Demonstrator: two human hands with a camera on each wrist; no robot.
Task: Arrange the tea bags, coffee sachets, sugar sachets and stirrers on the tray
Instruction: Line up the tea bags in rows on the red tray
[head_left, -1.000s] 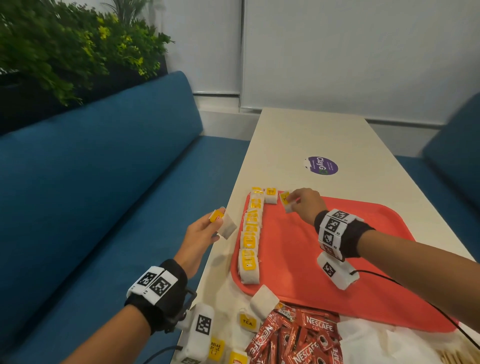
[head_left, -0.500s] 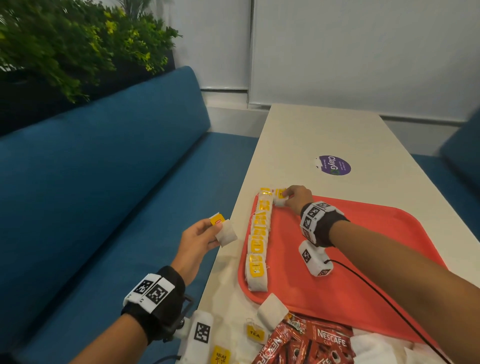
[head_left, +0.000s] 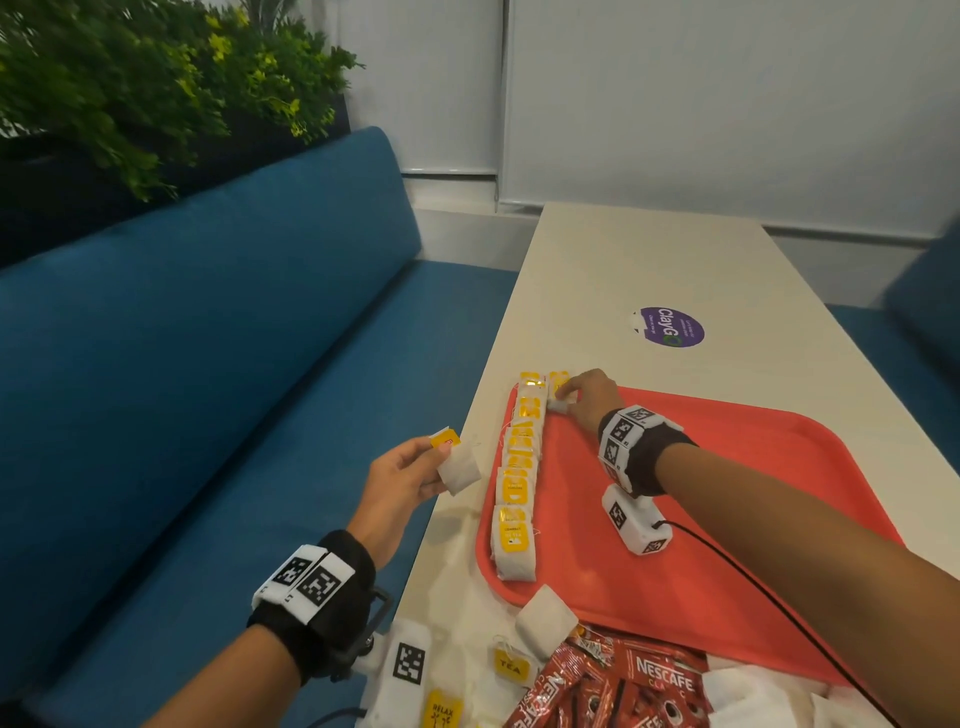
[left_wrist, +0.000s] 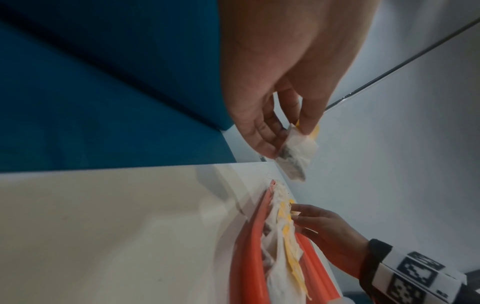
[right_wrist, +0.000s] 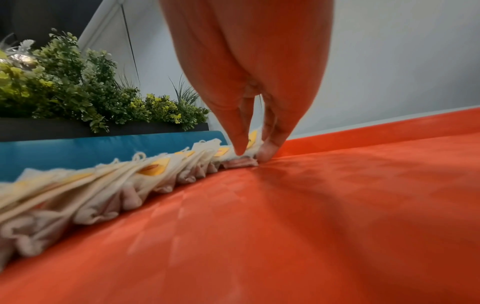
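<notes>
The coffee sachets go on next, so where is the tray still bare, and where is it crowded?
The tray is bare right of the tea bag row, from the right hand down to its near rim. Crowded: the left rim's row, and the table corner by the coffee sachets.

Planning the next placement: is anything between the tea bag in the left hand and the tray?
Nothing visible. The left hand holds the tea bag beyond the table edge; only bare tabletop separates it from the tray, whose near edge holds the tea bag row.
</notes>
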